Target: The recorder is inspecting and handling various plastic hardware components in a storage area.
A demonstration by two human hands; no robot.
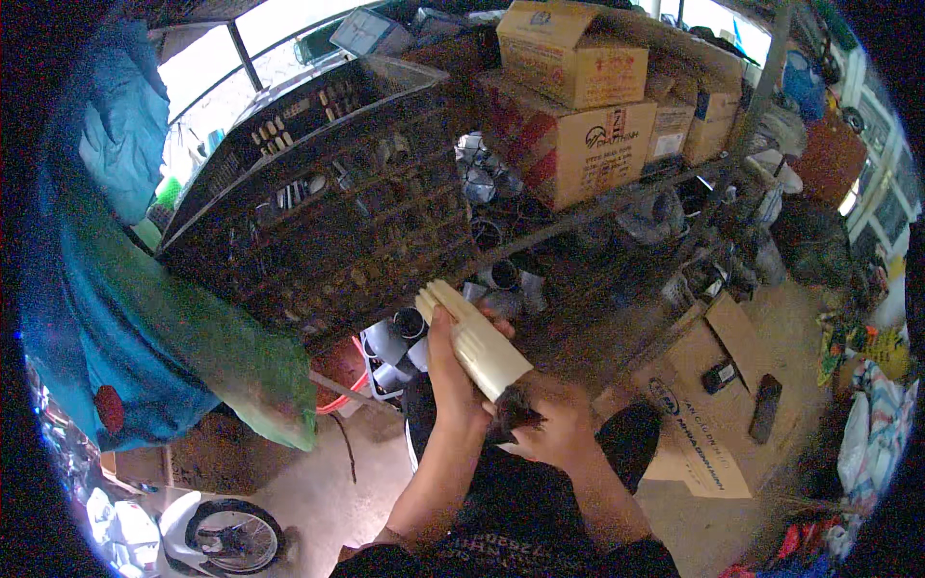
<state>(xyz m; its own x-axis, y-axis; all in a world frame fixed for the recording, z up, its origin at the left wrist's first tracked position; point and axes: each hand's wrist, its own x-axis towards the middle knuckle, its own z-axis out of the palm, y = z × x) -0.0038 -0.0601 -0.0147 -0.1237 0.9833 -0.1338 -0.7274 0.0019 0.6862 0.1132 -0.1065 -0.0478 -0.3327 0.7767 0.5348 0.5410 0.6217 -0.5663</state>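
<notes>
In front of my chest I hold a bundle of pale cream paint brushes (482, 352), tilted with its handle ends up and to the left. Ridges like several handles side by side run along its upper end. A dark, bristle-like tuft (516, 408) shows at the lower end. My left hand (453, 371) is closed round the pale part, thumb on the near side and fingertips showing beyond it. Around the dark lower end my right hand (554, 419) is closed; part of its fingers is hidden or blurred.
A dark compartmented rack (356, 183) full of small fittings stands ahead. Grey pipe fittings (390, 347) lie behind my hands. Stacked cardboard boxes (602, 154) are at the back right, flattened cardboard (699, 443) on the floor. Blue cloth (125, 318) hangs left, above a wheel (234, 537).
</notes>
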